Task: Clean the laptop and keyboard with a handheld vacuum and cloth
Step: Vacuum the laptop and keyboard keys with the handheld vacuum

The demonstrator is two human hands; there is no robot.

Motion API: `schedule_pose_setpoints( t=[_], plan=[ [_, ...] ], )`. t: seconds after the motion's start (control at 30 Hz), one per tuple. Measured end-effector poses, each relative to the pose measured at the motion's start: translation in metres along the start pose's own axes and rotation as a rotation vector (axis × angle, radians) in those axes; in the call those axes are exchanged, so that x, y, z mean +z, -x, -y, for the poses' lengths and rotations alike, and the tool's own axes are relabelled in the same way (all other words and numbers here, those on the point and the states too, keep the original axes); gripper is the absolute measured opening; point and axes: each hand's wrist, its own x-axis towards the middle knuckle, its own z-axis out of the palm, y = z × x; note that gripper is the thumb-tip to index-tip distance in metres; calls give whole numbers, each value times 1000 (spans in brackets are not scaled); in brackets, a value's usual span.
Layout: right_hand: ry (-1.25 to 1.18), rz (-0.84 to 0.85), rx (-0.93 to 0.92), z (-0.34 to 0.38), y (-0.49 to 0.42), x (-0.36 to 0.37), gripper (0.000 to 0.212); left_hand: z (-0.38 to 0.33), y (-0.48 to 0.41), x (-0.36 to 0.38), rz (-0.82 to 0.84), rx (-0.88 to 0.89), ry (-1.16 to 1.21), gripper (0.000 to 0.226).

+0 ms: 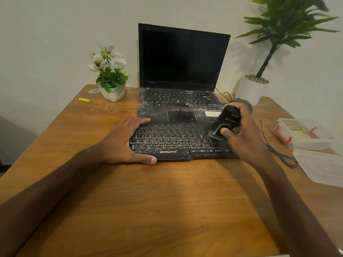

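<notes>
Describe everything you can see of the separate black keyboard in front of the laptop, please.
The keyboard is black, seemingly plastic, and lies flat on the wooden table, close before the laptop. White dust streaks its keys; a brand name marks the front edge. The left hand rests across its left end, thumb at the front edge. The right hand holds a small black vacuum, mouth down on the right-side keys.

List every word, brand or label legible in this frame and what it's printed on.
"ZEBRONICS": front edge of the external keyboard.
White sticker on the laptop palm rest: blurred, unreadable.
Marking on the handheld vacuum: too small to read.
Key legends on both keyboards: too small.
</notes>
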Motion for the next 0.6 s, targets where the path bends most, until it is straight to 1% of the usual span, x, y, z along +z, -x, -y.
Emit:
schedule_pose_setpoints(
  t=[0.13,0.27,0.43,0.53,0.6],
  plan=[
    [38,54,7,0,8,3,64,1,-1,2,-23,13,19,130],
    [42,88,-43,10,8,22,62,3,0,4,-34,15,27,129],
    [33,147,-53,21,9,46,68,5,-1,6,-43,19,42,127],
    [-37,137,-58,21,12,52,65,3,1,5,-39,17,58,126],
    [-99,81,-43,19,13,49,63,4,2,4,-41,20,57,126]
  ],
)
